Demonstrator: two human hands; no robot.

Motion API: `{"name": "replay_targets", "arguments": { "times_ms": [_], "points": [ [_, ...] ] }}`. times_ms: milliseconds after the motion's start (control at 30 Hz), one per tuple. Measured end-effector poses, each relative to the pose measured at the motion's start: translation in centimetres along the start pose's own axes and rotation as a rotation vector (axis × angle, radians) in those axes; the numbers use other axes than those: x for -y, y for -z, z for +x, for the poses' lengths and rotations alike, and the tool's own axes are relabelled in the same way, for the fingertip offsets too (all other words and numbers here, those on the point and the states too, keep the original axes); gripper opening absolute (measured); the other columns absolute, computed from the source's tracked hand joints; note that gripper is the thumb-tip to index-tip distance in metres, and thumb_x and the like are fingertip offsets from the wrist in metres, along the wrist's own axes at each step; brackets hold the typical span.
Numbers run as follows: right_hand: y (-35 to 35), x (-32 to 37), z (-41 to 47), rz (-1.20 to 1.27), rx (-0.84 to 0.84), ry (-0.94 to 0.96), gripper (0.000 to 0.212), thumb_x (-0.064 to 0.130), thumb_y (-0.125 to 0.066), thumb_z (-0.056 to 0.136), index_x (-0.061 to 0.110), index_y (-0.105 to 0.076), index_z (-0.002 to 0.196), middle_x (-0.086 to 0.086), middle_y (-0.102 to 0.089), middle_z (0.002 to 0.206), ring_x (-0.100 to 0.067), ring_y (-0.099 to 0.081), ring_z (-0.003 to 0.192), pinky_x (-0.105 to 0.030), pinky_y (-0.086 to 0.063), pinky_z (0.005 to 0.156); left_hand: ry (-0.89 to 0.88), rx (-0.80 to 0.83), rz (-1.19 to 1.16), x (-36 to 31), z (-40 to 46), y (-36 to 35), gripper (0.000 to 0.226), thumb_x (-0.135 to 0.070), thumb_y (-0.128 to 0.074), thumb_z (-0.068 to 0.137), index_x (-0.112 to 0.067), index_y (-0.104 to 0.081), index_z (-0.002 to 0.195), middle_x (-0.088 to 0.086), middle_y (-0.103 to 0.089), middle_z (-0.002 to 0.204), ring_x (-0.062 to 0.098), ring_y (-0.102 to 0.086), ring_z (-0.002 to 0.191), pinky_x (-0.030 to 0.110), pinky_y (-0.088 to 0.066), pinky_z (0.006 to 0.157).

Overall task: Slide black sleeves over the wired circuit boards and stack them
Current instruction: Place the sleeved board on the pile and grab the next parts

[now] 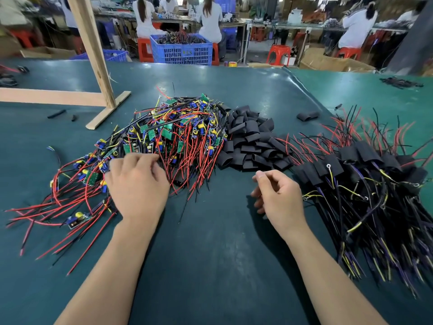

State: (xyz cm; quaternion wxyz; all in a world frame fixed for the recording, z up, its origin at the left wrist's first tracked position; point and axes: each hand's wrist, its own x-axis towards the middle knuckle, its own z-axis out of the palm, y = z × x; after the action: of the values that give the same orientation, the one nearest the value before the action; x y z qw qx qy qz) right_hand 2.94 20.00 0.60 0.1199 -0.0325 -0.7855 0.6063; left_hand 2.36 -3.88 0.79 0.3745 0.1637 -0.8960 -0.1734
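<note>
A big heap of bare wired circuit boards (178,134), green with red and black leads, lies left of centre on the dark green mat. Beside it on the right sits a pile of flat black sleeves (250,141). Further right lies a stack of sleeved boards (365,174) with black, yellow and purple wires trailing toward me. My left hand (138,184) reaches into the near edge of the board heap, fingers curled among the wires; what it grips is hidden. My right hand (278,195) hovers over the mat between the sleeves and the sleeved stack, fingers loosely curled and holding nothing.
A wooden frame (98,73) stands at the back left of the table. One loose sleeve (308,115) lies behind the stack. A blue crate (182,51), red stools and seated people are beyond the table's far edge.
</note>
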Motion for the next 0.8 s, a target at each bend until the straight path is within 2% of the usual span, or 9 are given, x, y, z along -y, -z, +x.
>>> {"name": "replay_targets", "arguments": {
  "times_ms": [67, 167, 233, 300, 400, 533, 700, 800],
  "points": [
    [0.0, -0.1, 0.1, 0.002, 0.005, 0.003, 0.022, 0.026, -0.056, 0.099, 0.021, -0.066, 0.081, 0.003, -0.066, 0.059, -0.010, -0.053, 0.040, -0.018, -0.037, 0.036, 0.117, 0.016, 0.095, 1.0, 0.5, 0.2, 0.030, -0.016, -0.063, 0.087, -0.010, -0.069, 0.116, 0.018, -0.062, 0.120, 0.042, -0.046, 0.113, 0.048, -0.034, 0.091],
    [-0.1, -0.2, 0.1, 0.006, 0.016, 0.010, 0.022, 0.025, -0.056, 0.098, 0.022, -0.066, 0.079, 0.002, -0.066, 0.059, -0.010, -0.053, 0.041, -0.017, -0.037, 0.037, 0.263, 0.172, 0.171, 1.8, 0.7, 0.1, 0.038, -0.018, -0.061, 0.090, -0.005, -0.060, 0.126, 0.024, -0.053, 0.132, 0.043, -0.038, 0.124, 0.051, -0.030, 0.099],
    [0.0, -0.2, 0.1, 0.005, 0.022, 0.011, 0.022, 0.026, -0.056, 0.098, 0.022, -0.066, 0.079, 0.001, -0.066, 0.059, -0.010, -0.053, 0.042, -0.018, -0.038, 0.037, 0.254, 0.186, 0.161, 2.3, 0.9, 0.0, 0.036, -0.013, -0.059, 0.090, -0.007, -0.062, 0.126, 0.023, -0.056, 0.130, 0.044, -0.041, 0.123, 0.052, -0.032, 0.098],
    [0.0, -0.2, 0.1, 0.000, 0.027, 0.011, 0.021, 0.026, -0.057, 0.098, 0.023, -0.066, 0.079, 0.001, -0.067, 0.060, -0.010, -0.054, 0.042, -0.019, -0.039, 0.038, 0.235, 0.149, 0.126, 2.8, 1.4, 0.2, 0.033, -0.009, -0.059, 0.089, -0.008, -0.067, 0.121, 0.024, -0.064, 0.119, 0.046, -0.050, 0.114, 0.051, -0.039, 0.092],
    [0.0, -0.2, 0.1, -0.004, 0.032, 0.010, 0.021, 0.027, -0.057, 0.098, 0.023, -0.066, 0.079, 0.001, -0.067, 0.061, -0.010, -0.055, 0.042, -0.018, -0.040, 0.038, 0.274, 0.106, 0.085, 3.6, 2.1, 0.6, 0.024, -0.015, -0.061, 0.089, -0.011, -0.072, 0.111, 0.025, -0.069, 0.101, 0.048, -0.057, 0.100, 0.048, -0.044, 0.082],
    [0.0, -0.3, 0.1, -0.002, 0.032, 0.007, 0.020, 0.025, -0.057, 0.097, 0.023, -0.066, 0.079, 0.001, -0.067, 0.060, -0.009, -0.055, 0.042, -0.018, -0.040, 0.038, 0.278, 0.061, -0.014, 3.7, 2.3, 0.6, 0.029, -0.009, -0.063, 0.086, -0.009, -0.063, 0.114, 0.017, -0.069, 0.109, 0.044, -0.057, 0.104, 0.046, -0.042, 0.087],
    [0.0, -0.5, 0.2, -0.022, 0.029, 0.014, 0.021, 0.027, -0.057, 0.097, 0.025, -0.066, 0.078, 0.001, -0.068, 0.061, -0.009, -0.055, 0.042, -0.018, -0.040, 0.039, 0.182, 0.000, -0.187, 2.2, 1.5, 0.4, 0.026, -0.011, -0.060, 0.090, -0.011, -0.066, 0.114, 0.013, -0.072, 0.104, 0.038, -0.063, 0.099, 0.043, -0.046, 0.090],
    [0.0, -0.6, 0.2, -0.031, 0.028, 0.018, 0.021, 0.027, -0.058, 0.097, 0.025, -0.066, 0.078, 0.001, -0.068, 0.060, -0.009, -0.056, 0.042, -0.018, -0.040, 0.038, 0.078, -0.026, -0.271, 0.8, 0.7, 0.3, 0.026, -0.012, -0.063, 0.089, -0.012, -0.066, 0.115, 0.008, -0.074, 0.099, 0.034, -0.066, 0.094, 0.040, -0.047, 0.086]
  ]
}}
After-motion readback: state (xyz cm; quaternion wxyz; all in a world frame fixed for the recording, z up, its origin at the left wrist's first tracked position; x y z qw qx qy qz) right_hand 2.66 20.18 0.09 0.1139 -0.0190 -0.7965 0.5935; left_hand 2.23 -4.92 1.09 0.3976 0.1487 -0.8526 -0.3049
